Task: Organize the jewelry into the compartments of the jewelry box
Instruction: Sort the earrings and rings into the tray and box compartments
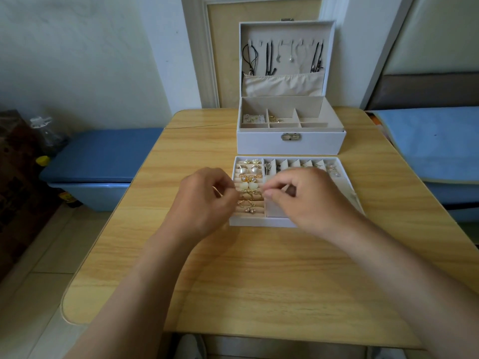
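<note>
A white jewelry box (290, 143) stands open at the back of the wooden table (259, 268), with necklaces hanging in its lid (282, 58) and small pieces in its rear compartments. In front of it lies the removable tray (261, 222). Its left ring rolls (248, 182) hold several gold and pearl rings, and earrings sit in the small slots along its top row. My left hand (204, 200) and my right hand (308, 198) hover over the tray, fingers curled. Both seem to pinch a small thin gold piece (255, 194) between them; it is too small to identify.
A blue storage bin (101, 161) stands left of the table, with bags and a bottle behind it. A bed with a blue cover (430, 143) lies to the right. A door frame rises behind the box.
</note>
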### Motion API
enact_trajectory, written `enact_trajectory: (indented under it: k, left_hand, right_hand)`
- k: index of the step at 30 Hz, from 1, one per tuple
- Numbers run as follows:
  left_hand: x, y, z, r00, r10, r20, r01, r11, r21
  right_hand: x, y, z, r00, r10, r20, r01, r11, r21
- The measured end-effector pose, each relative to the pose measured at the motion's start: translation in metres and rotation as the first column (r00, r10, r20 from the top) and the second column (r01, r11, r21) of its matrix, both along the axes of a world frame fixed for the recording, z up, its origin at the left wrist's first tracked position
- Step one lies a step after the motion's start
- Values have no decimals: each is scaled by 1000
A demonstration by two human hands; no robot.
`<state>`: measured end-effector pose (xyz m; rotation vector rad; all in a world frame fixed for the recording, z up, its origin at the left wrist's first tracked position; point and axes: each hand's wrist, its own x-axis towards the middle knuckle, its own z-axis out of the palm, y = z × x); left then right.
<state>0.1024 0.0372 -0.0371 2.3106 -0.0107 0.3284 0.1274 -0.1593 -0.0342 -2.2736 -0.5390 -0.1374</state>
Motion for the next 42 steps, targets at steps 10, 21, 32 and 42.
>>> enact_trajectory:
  k: [10,21,32,42]
  left_hand:
    - [10,0,-2,952,107,-286,-176,958,-227]
    - [8,-19,4,954,168,-249,-223,951,-213]
    - [6,-23,14,968,189,-163,-230,928,-293]
    - [41,-40,49,976,204,-70,-212,848,-485]
  right_hand:
    - [15,-89,10,803,-594,-45,558,777,-290]
    - [8,-90,-3,791,-542,-284,505,840,-196]
    - [14,-103,0,817,-515,-258,524,851,-40]
    - [37,-93,34,827,-501,-254,541,833,118]
